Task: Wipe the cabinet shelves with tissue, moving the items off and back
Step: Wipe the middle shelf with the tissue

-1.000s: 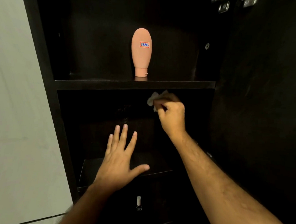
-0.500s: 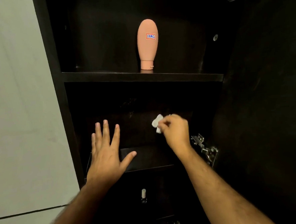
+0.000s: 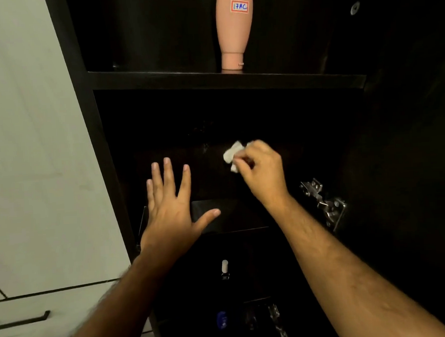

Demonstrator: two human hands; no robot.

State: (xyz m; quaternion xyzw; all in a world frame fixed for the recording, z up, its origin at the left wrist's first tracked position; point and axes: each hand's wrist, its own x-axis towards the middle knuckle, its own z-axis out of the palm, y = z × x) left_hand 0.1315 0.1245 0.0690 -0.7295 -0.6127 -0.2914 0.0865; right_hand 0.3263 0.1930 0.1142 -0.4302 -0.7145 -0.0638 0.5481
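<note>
A dark cabinet stands open before me. My right hand [image 3: 262, 171] pinches a crumpled white tissue [image 3: 233, 154] inside the middle compartment, low above its dark shelf [image 3: 224, 215]. My left hand [image 3: 170, 210] hovers with straight, spread fingers in front of that shelf, holding nothing. On the upper shelf [image 3: 210, 78] a pink bottle [image 3: 235, 27] with a "17AC" label stands on its cap. Whether the tissue touches the shelf surface is too dark to tell.
A small white-capped bottle [image 3: 224, 268] stands on a lower shelf, with a blue item [image 3: 221, 319] and dim bottles further down. A metal door hinge [image 3: 324, 203] sits at the right; the open door [image 3: 411, 156] stands beyond it. White drawers with black handles [image 3: 22, 321] lie left.
My right hand has dropped with the tissue from just under the upper shelf into the middle compartment. My left hand stays spread, and the view has tilted down.
</note>
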